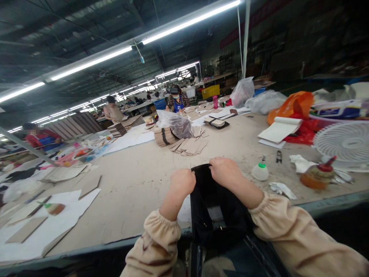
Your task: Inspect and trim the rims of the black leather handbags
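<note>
While left hand (181, 182) and right hand (226, 172), slightly apart, pinch far rim, black bag (213, 196) lies across near edge of table (127, 200). Step looks like spreading bag's mouth; next move likely calls for even grip.

beige worktable (129, 192), fanned board pieces (188, 146), 1 green-collared white bottle (260, 173), 1 red-capped bottle (315, 177), black snips (278, 155)

Rows of tube lights (191, 22) glow beneath a dark ceiling (83, 29).
</note>
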Action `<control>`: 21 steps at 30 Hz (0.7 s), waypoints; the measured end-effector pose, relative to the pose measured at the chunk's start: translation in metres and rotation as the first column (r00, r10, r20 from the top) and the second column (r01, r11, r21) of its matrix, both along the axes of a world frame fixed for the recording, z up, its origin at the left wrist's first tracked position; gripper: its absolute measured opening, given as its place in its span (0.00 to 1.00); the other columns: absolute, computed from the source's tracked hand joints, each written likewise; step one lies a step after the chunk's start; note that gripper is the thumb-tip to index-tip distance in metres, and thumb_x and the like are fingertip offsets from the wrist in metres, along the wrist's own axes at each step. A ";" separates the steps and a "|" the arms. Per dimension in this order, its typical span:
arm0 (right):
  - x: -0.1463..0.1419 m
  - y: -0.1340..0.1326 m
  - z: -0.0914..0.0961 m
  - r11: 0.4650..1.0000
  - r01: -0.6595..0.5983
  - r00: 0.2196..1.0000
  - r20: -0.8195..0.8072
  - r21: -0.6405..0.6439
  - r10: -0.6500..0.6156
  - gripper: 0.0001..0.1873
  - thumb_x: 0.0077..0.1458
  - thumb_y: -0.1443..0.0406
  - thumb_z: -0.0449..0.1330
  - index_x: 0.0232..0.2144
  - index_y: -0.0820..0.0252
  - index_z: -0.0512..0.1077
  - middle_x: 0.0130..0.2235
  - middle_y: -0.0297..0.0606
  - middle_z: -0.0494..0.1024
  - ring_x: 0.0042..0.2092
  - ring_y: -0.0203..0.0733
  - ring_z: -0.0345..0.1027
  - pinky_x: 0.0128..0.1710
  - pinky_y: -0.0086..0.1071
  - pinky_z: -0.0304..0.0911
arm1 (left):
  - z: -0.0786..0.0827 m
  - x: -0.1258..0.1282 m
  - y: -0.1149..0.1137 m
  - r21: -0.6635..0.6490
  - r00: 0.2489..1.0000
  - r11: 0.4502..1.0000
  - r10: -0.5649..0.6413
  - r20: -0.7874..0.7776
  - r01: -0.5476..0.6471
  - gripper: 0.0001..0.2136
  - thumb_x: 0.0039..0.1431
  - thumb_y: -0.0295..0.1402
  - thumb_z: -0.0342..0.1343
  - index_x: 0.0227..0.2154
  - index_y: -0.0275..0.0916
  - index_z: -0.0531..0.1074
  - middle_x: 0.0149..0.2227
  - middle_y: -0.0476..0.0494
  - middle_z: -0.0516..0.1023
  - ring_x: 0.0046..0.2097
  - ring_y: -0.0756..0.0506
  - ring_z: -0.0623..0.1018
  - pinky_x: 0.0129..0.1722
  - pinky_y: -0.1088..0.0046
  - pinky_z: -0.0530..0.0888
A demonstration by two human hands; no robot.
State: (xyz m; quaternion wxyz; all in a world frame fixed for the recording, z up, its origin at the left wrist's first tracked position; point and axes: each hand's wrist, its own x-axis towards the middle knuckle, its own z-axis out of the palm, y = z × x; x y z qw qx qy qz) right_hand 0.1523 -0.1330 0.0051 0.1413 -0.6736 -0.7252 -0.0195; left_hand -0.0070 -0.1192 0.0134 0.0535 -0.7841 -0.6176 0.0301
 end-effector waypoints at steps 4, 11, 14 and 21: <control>-0.001 -0.001 0.002 1.000 0.009 1.000 -0.006 -0.021 -0.009 0.14 0.56 0.65 0.48 0.35 0.62 0.72 0.38 0.45 0.76 0.40 0.44 0.69 0.37 0.32 0.60 | 0.001 0.001 0.000 -0.004 1.000 1.000 0.007 -0.003 -0.007 0.22 0.62 0.40 0.36 0.35 0.35 0.74 0.36 0.34 0.77 0.40 0.42 0.76 0.41 0.67 0.70; -0.001 0.000 0.001 1.000 0.011 1.000 -0.020 -0.009 -0.011 0.13 0.55 0.64 0.49 0.34 0.62 0.73 0.37 0.44 0.76 0.40 0.44 0.69 0.37 0.31 0.60 | 0.001 -0.002 0.002 0.011 1.000 1.000 -0.023 -0.021 0.024 0.21 0.62 0.39 0.37 0.34 0.35 0.74 0.35 0.35 0.77 0.39 0.41 0.76 0.39 0.67 0.70; 0.000 0.000 0.000 1.000 -0.006 1.000 -0.017 0.013 0.006 0.13 0.55 0.65 0.49 0.33 0.62 0.73 0.37 0.44 0.76 0.40 0.44 0.69 0.36 0.31 0.60 | 0.000 -0.002 0.004 0.015 0.999 0.999 -0.030 -0.023 0.030 0.21 0.62 0.40 0.36 0.34 0.35 0.74 0.35 0.35 0.77 0.40 0.41 0.76 0.40 0.67 0.70; 0.004 0.001 0.001 1.000 -0.008 1.000 -0.029 -0.002 0.008 0.13 0.55 0.65 0.49 0.34 0.61 0.73 0.37 0.44 0.76 0.40 0.44 0.69 0.37 0.32 0.60 | -0.001 0.003 0.000 0.010 1.000 1.000 -0.004 -0.020 0.004 0.21 0.62 0.39 0.35 0.34 0.36 0.74 0.34 0.35 0.77 0.38 0.41 0.76 0.37 0.66 0.70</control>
